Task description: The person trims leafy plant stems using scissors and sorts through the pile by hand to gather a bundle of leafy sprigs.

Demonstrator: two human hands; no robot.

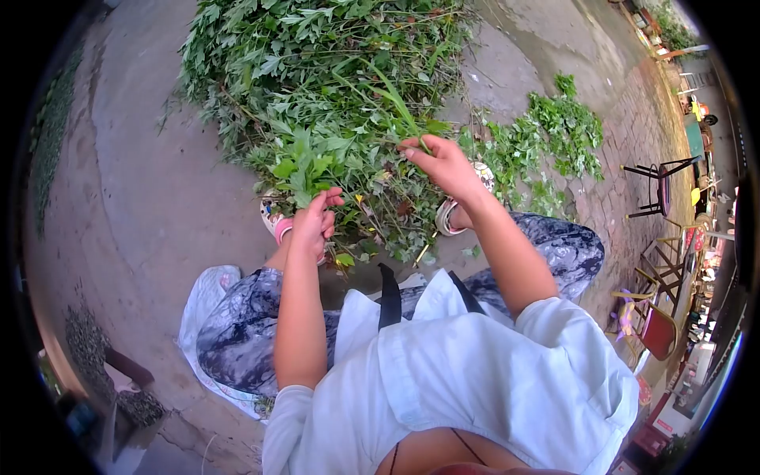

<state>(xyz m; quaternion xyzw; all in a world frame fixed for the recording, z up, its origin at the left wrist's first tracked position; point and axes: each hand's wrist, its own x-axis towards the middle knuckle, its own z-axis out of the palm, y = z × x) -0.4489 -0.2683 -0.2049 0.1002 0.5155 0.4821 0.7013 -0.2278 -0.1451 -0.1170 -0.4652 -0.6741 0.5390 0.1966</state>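
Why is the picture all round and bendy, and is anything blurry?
Head view: probably a fisheye lens, with black corners and the red chair looking tilted; head view again: the leafy pile and right hand look fairly clear, but clutter along the right edge is fuzzy.

left hand holds leafy sprigs, right hand grass blades.

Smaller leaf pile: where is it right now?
In the head view, the smaller leaf pile lies on the ground right of the big plant heap, beside the right hand.
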